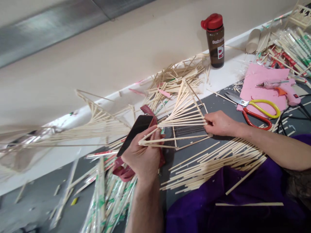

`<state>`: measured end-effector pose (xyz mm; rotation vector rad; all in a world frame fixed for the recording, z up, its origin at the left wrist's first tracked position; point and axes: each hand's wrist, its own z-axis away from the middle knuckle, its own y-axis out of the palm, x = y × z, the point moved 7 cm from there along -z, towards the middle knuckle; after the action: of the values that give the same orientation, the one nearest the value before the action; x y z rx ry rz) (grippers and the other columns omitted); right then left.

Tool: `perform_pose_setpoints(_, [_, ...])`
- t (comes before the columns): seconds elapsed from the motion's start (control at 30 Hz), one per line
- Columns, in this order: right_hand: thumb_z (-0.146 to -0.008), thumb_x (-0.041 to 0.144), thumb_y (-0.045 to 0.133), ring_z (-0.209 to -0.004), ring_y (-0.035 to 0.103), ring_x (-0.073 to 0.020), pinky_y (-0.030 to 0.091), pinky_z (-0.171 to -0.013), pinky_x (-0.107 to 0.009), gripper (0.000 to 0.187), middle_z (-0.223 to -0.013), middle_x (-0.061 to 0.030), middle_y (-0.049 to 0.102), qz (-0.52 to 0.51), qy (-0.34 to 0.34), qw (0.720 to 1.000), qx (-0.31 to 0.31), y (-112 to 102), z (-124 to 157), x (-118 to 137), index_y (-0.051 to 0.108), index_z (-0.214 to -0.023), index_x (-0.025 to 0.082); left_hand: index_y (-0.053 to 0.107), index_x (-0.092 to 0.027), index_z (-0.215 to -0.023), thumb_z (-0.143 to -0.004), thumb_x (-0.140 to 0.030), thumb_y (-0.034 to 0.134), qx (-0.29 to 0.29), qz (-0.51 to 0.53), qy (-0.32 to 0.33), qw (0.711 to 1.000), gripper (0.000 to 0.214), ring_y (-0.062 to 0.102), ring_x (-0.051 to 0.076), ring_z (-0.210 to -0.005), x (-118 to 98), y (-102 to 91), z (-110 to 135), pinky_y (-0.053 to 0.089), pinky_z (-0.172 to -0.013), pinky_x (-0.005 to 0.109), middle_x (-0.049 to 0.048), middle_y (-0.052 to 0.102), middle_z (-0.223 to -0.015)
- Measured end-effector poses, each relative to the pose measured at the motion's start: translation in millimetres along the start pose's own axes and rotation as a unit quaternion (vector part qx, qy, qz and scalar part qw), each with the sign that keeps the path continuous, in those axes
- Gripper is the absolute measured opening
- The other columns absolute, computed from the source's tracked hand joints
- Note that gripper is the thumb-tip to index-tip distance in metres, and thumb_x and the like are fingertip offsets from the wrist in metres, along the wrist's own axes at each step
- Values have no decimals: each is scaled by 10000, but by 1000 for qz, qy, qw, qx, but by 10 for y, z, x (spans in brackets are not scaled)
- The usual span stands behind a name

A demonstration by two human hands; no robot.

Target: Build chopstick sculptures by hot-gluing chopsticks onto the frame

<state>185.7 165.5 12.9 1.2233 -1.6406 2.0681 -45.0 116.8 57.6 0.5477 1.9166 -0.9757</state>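
A fan-shaped frame of thin wooden chopsticks point(182, 124) is held up between my two hands over the dark mat. My left hand point(145, 155) is closed round its left corner, where several sticks meet. At the right end my right hand point(220, 124) pinches the frame's edge, and its fingertips are partly hidden. Just behind my left hand lies a black phone point(137, 131) with a dark red strap point(125, 171). Below the frame, many loose chopsticks point(209, 165) are spread side by side near the purple cloth point(199, 207).
Scissors point(245, 103) and a pink glue gun point(289, 90) lie on the right, by a pink sheet point(252, 81). A bottle point(215, 45) stands against the wall. Wrapped chopsticks point(102, 194) lie front left; a larger stick structure point(92, 129) is behind them.
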Motion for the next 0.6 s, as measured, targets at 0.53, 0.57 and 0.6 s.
perform_pose_setpoints(0.53, [-750, 194, 628, -591, 490, -85, 329, -570, -209, 54, -675, 3, 621, -16, 15, 999, 38, -67, 72, -9, 605, -726, 151, 766, -178, -903, -713, -406, 767, -6, -14, 4, 1000, 297, 655, 125, -575, -18, 0, 6, 531, -534, 209, 6, 724, -703])
perform_pose_setpoints(0.57, [-770, 205, 619, -589, 492, -84, 332, -574, -208, 76, -665, 2, 616, -23, 15, 999, 27, -80, 75, -8, 611, -723, 146, 767, -178, -900, -713, -401, 768, -7, -16, 4, 1000, 292, 653, 123, -571, -28, -2, 8, 533, -536, 209, 5, 724, -703])
perform_pose_setpoints(0.6, [-790, 216, 608, -588, 495, -83, 334, -577, -208, 103, -656, 1, 611, -28, 13, 999, 18, -88, 76, -8, 616, -718, 141, 767, -178, -898, -714, -395, 767, -7, -17, 4, 1000, 285, 652, 121, -568, -37, -4, 10, 534, -539, 210, 4, 724, -702])
